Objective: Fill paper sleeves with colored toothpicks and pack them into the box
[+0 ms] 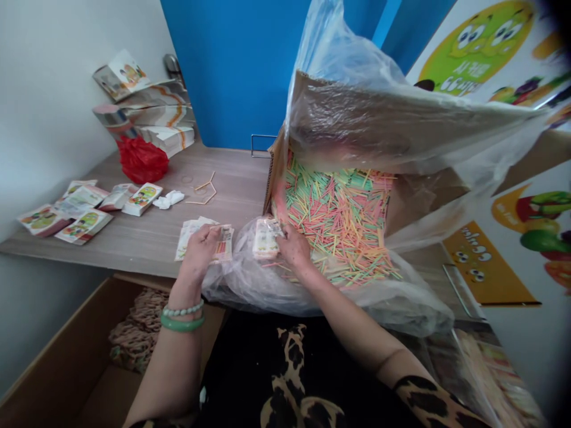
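My left hand is closed, its fingers pinching a small flat printed packet with reddish contents. Under and beside it lie white printed packets near the table's front edge. My right hand grips a small stack of white printed packets between thumb and fingers. That stack is above the crumpled rim of a clear plastic bag. Just right of my right hand, a heap of thin pink, green, yellow and orange sticks fills the bag-lined cardboard box.
Printed card packs and a red plastic bag lie on the left of the table. Rubber bands and a crumpled white tissue are nearer. Below left, an open carton holds bundled packets.
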A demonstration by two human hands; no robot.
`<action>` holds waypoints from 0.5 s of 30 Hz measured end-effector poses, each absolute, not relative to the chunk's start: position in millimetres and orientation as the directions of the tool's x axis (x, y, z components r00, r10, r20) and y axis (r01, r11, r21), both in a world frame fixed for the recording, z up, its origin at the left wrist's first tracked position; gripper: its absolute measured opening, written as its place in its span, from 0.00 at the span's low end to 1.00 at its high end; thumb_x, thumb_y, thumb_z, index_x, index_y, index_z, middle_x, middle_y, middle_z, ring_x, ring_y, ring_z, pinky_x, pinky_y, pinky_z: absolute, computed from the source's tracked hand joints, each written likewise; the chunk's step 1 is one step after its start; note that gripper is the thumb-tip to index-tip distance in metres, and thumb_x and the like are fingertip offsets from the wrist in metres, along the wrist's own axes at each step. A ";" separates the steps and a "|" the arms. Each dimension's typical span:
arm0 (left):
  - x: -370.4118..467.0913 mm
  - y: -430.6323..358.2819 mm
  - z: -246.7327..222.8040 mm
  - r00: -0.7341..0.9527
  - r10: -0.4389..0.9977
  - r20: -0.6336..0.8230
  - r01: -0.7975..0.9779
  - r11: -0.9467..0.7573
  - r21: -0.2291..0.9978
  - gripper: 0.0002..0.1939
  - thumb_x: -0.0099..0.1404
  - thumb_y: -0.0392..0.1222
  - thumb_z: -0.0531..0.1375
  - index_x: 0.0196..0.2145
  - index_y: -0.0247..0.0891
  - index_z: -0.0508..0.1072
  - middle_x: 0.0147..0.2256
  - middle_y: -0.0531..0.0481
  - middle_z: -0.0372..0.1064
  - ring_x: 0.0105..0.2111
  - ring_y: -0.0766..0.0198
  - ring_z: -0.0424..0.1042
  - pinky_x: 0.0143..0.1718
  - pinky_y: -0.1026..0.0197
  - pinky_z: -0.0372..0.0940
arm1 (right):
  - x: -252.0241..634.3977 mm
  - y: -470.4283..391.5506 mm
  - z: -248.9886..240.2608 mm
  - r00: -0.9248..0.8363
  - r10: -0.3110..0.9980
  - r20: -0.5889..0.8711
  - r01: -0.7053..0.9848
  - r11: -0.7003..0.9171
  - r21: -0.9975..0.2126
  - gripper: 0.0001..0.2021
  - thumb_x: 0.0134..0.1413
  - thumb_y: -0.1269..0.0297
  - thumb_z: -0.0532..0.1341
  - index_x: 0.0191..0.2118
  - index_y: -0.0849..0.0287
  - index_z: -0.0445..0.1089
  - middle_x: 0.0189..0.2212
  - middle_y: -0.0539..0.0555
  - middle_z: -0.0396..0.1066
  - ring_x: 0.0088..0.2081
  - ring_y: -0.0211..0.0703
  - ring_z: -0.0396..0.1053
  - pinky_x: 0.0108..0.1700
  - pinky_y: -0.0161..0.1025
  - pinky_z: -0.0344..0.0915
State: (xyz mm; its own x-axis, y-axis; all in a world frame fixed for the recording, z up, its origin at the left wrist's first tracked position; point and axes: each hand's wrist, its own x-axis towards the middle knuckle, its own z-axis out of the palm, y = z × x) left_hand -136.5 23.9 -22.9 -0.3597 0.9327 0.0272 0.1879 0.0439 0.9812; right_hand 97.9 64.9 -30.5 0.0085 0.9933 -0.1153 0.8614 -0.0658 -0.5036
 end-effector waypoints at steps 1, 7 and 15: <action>-137.4 24.9 -24.2 -0.363 0.932 0.009 0.124 0.039 0.991 0.12 0.58 0.49 0.64 0.30 0.36 0.77 0.31 0.48 0.72 0.32 0.60 0.69 0.34 0.59 0.65 | 99.5 64.1 -29.8 0.022 0.993 -0.119 0.849 -0.082 -0.523 0.11 0.57 0.62 0.57 0.44 0.53 0.72 0.35 0.52 0.75 0.37 0.47 0.71 0.36 0.38 0.58; -150.8 35.2 -25.5 -0.521 0.839 0.158 0.544 0.183 0.819 0.12 0.63 0.41 0.58 0.40 0.36 0.79 0.40 0.39 0.75 0.46 0.47 0.72 0.50 0.45 0.63 | 113.1 64.2 -37.4 0.025 0.998 0.055 0.721 0.020 -0.692 0.04 0.50 0.67 0.57 0.29 0.55 0.69 0.30 0.50 0.70 0.34 0.43 0.65 0.37 0.37 0.58; -62.3 30.8 -4.8 -0.383 0.913 0.141 0.420 0.037 0.907 0.20 0.58 0.50 0.63 0.46 0.38 0.79 0.40 0.42 0.76 0.38 0.54 0.72 0.44 0.52 0.67 | 122.4 58.7 -40.3 -0.107 0.994 -0.029 -0.111 -0.041 -0.993 0.12 0.46 0.56 0.63 0.34 0.57 0.74 0.29 0.49 0.72 0.32 0.42 0.68 0.37 0.38 0.65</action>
